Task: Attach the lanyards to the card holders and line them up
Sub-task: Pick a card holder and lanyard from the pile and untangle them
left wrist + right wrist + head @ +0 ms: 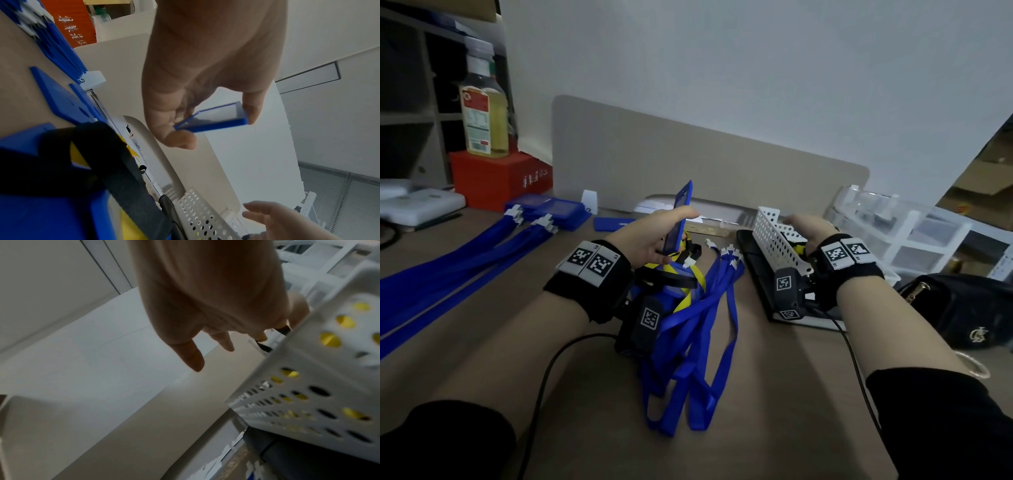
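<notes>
My left hand [654, 236] grips a blue card holder [679, 219] by its lower end and holds it upright above the desk. In the left wrist view the thumb and fingers [252, 112] pinch the blue card holder [218, 113] by its frame. My right hand [803, 224] reaches over the rim of a white perforated basket [774, 240], fingers [226, 344] loosely extended, next to something black and yellow inside. Loose blue lanyards [698, 325] with white clips [731, 253] lie in a heap between my arms. At the far left, blue card holders [551, 209] with attached lanyards [448, 274] lie side by side.
A beige divider [705, 161] closes the back of the desk. A bottle [484, 113] stands on a red box [500, 181] at back left. A clear drawer unit [914, 233] and a black bag [962, 308] sit at the right. The basket stands on a black pad [763, 287].
</notes>
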